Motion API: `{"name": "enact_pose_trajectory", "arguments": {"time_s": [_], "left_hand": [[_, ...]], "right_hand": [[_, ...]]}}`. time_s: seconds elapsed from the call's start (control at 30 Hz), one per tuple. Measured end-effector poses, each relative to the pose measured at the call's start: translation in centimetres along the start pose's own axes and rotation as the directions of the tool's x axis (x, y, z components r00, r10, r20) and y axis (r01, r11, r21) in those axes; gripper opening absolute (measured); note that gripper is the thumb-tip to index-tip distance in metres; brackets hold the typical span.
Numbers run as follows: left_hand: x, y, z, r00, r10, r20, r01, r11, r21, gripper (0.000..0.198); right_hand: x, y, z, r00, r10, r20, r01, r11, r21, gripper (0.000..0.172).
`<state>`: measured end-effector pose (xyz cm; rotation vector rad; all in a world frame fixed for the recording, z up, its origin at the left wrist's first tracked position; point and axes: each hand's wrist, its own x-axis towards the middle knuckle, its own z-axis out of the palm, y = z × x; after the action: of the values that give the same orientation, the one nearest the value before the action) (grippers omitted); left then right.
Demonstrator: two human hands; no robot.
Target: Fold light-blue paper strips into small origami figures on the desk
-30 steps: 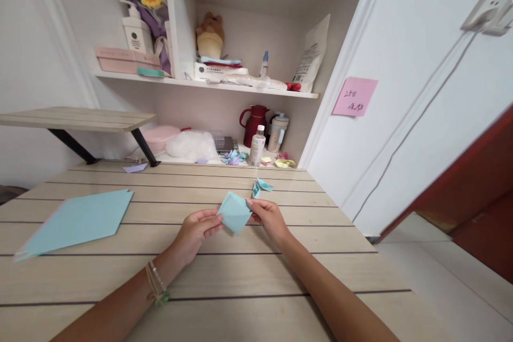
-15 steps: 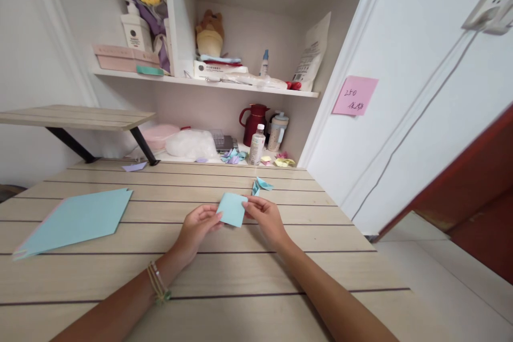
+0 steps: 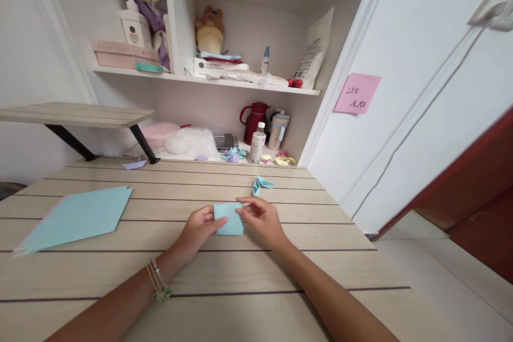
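Note:
A small light-blue square of folded paper (image 3: 230,224) is held between my two hands, over the middle of the slatted table. My left hand (image 3: 201,226) pinches its left side, thumb on top and fingers behind. With thumb and forefinger, my right hand (image 3: 260,217) grips the paper's upper right corner; the other fingers are curled. Just beyond the right hand lies a folded light-blue paper piece (image 3: 261,185) with pointed flaps. To the left, a stack of light-blue paper sheets (image 3: 82,216) lies flat on the table.
A raised wooden stand (image 3: 76,115) on black legs occupies the table's back left. Along the back, a clear bottle (image 3: 257,143), a red jug (image 3: 254,120) and several folded papers (image 3: 233,155) stand or lie on the low shelf. A purple paper piece (image 3: 134,165) rests near the stand's leg.
The blue square has turned to lie straighter and moved slightly nearer and left. My left thumb now reaches further onto it, and the right fingers have shifted to its upper right corner.

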<state>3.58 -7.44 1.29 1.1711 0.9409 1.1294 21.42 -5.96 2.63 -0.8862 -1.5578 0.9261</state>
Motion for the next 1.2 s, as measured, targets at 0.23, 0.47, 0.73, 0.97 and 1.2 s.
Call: {"name": "enact_pose_trajectory", "arguments": {"time_s": [0.23,0.47,0.73,0.97,1.2], "left_hand": [[0.0,-0.1,-0.1,1.0,-0.015,-0.015,0.015,1.0,-0.007,0.034],[0.1,-0.3,-0.2,1.0,0.005,-0.026,-0.004,0.999,0.035,0.034],[0.3,-0.9,-0.2,0.998,0.035,-0.048,-0.032,0.998,0.049,0.027],[0.3,-1.3,-0.3,0.999,0.027,-0.039,-0.023,0.996,0.087,0.022],[0.1,-1.0,-0.1,1.0,-0.002,-0.013,0.003,0.996,0.091,0.022]], "right_hand": [[-0.1,0.0,0.0,0.996,-0.087,-0.006,0.087,0.996,-0.014,0.023],[-0.1,0.5,0.1,1.0,0.022,0.016,-0.023,0.998,0.055,0.029],[0.0,0.7,0.4,0.994,0.112,-0.018,-0.109,0.984,0.143,0.035],[-0.1,0.7,1.0,0.984,0.175,-0.04,-0.164,0.967,0.194,0.028],[-0.1,0.9,1.0,0.976,0.216,-0.032,-0.202,0.951,0.233,0.027]]}}
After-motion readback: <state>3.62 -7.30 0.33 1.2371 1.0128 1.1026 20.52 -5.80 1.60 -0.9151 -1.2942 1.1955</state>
